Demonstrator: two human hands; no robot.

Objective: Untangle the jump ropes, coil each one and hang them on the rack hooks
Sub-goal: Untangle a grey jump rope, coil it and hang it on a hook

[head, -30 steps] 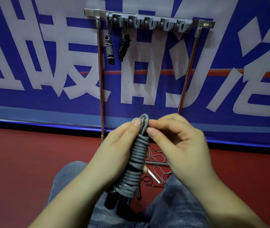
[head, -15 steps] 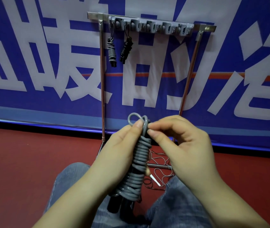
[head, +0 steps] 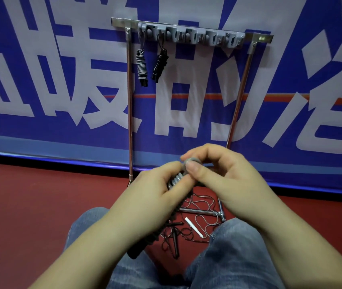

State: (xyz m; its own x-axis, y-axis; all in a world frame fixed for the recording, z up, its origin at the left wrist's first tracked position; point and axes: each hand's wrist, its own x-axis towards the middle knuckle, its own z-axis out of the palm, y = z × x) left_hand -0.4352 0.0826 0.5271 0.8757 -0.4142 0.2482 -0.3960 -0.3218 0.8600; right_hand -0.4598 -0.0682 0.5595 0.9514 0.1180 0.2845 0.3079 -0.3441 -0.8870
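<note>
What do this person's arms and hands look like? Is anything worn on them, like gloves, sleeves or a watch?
Both are bare. The left hand and right hand wear no gloves, and no rings show on the fingers. Both forearms are uncovered to the picture's edge, with no sleeve, watch or band in sight. The only clothing visible is blue jeans.

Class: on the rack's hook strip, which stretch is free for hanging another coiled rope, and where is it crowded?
Free: the grey hook strip right of the black coiled rope, up to the right metal post. Crowded: its left end, where the grey coiled rope and the black one hang side by side next to the left post.
</note>
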